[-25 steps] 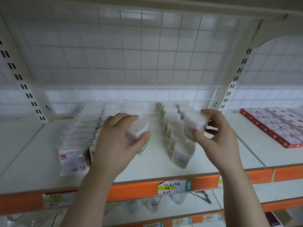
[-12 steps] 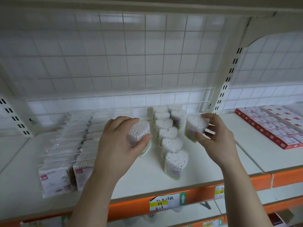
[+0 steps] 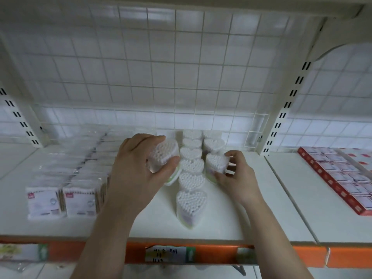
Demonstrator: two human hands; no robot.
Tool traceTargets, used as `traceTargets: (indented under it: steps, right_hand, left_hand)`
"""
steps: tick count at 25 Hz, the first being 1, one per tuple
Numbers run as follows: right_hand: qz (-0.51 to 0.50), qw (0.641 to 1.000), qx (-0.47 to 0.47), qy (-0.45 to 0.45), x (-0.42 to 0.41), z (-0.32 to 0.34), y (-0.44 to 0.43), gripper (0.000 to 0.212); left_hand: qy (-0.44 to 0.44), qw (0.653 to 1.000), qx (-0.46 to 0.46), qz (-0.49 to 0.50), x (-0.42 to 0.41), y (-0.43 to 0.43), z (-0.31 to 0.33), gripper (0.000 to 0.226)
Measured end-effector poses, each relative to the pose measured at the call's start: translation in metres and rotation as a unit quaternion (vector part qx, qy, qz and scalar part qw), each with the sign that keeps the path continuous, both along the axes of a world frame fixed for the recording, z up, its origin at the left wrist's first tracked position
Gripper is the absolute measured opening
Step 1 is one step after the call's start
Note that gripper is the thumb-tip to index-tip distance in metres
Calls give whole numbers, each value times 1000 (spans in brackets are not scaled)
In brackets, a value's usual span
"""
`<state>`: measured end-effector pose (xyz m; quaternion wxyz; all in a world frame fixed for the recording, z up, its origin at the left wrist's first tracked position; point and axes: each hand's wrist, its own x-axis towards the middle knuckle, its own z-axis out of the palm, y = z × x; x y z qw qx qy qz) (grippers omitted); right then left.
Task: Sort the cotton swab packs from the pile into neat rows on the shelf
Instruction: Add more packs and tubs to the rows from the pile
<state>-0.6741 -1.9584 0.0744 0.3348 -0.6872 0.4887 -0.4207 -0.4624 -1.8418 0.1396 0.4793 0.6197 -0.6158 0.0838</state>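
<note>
Risk first: heart-shaped pack (image 3: 217,163) under the right hand (image 3: 237,178) stands just beside the middle row (image 3: 191,166). A sideways nudge on release would likely tip a neighbour, and these upright packs could fall in a chain toward the shelf's front edge. Second risk: the tilted pack (image 3: 164,156) in the left hand (image 3: 136,168) hangs close to the same row's left side and could clip it on the way down

Right grip: thumb and fingers clamped on the pack's sides, pack upright in the right-hand row, in front of another pack (image 3: 213,143)
Left grip: fingers curled over the top, thumb on the near side; cannot tell whether its base touches the shelf (image 3: 221,224)

Outward: bagged flat packs (image 3: 80,200) toward the left edge, red boxes (image 3: 342,178) toward the right
</note>
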Motion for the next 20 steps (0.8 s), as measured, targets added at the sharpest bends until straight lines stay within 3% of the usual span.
traceTargets:
  steps: [8,20]
  right_hand:
    - [17,999,2,49,2,4,-20,51]
    - [32,998,-5,55,-21,4,-24,54]
  left_hand:
    - [13,1000,24,10,-16,-6,8,58]
    - [36,991,87,-96,-52,-39,15,56]
